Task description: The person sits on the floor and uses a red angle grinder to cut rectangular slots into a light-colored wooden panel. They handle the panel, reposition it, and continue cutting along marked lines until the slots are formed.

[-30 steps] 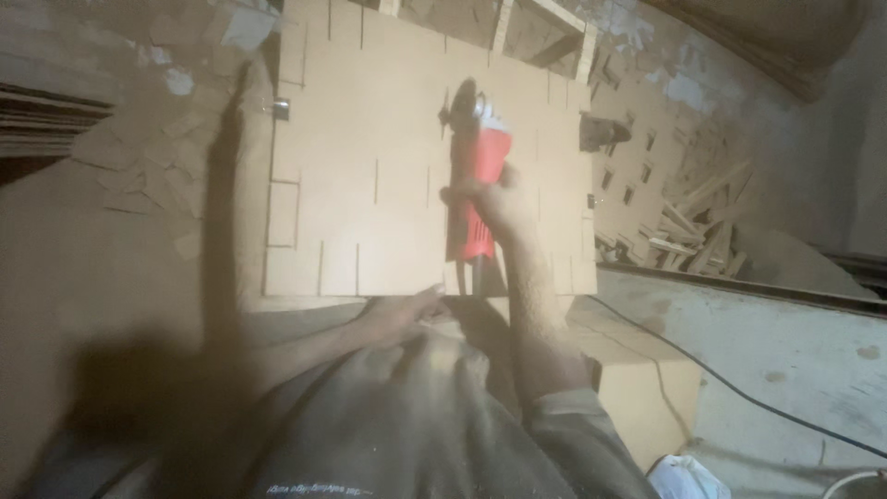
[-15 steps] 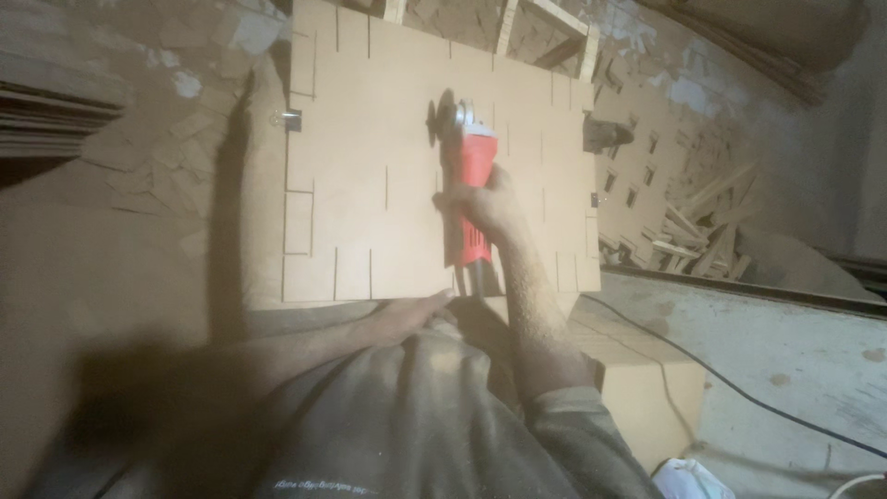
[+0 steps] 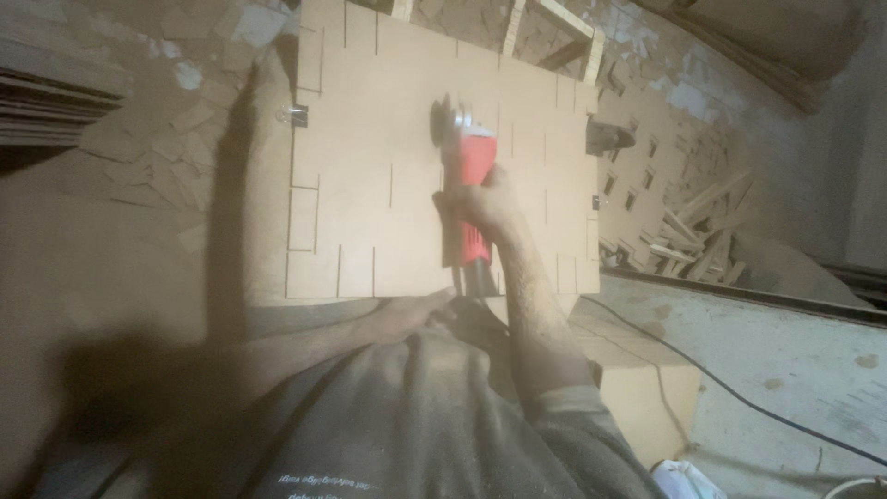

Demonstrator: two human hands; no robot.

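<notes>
One red angle grinder [image 3: 467, 180] lies on a flat brown board [image 3: 370, 139], its long axis running from the near edge of the board toward the far edge, with the round disc end pointing away from the person and the dark tail end toward them. The right hand [image 3: 487, 205] is wrapped tightly round the grinder's red body, about the middle of its length, so the tool reaches straight out ahead of that hand. The left hand [image 3: 407, 314] sits lower, at the near edge of the board, just left of the grinder's tail; it lies rather flat on the edge, and whether it grips anything I cannot tell. The right hand is plainly the one on the tool; the left is near it but apart.

The board shows many short straight slots cut in from its edges and across its face, too many and too faint to count surely. Two small metal clips show, one [image 3: 297, 115] at the left edge, one [image 3: 599, 200] at the right edge. One dark cord [image 3: 739, 397] trails away over the pale surface to the right. A heap of wood offcuts [image 3: 693, 231] lies past the board's right side, and stacked sheets [image 3: 55, 102] sit far left.
</notes>
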